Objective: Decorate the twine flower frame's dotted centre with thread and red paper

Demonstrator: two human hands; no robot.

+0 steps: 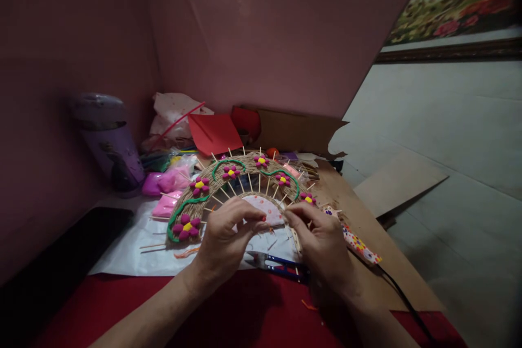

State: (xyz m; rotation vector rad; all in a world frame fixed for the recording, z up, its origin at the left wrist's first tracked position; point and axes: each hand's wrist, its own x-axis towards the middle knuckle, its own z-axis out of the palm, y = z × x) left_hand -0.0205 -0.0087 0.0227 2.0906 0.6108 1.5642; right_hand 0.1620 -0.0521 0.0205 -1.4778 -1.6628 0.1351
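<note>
My left hand (228, 231) is closed in a pinch, with a tiny red piece (263, 218) at its fingertips. Close to its right, my right hand (320, 234) has thumb and forefinger pressed together by the inner rim of a twine-wrapped arch; what they hold is hidden. The arch (244, 166) carries magenta clay flowers (186, 227) with yellow centres and green clay vines (190, 202). Thin wooden sticks (230, 189) radiate through it. Inside the arch sits a pale half-circle (265, 207) with pinkish-red dots. Blue-handled thread snips (277, 266) lie below my hands.
White plastic sheet (134, 250) covers part of the red tabletop (228, 310). A dark phone-like slab (69, 266) and purple tumbler (110, 147) stand left. Pink clay packets (169, 179) and red paper (216, 133) lie behind. A flower-patterned corded tool (361, 244) rests on cardboard (391, 272).
</note>
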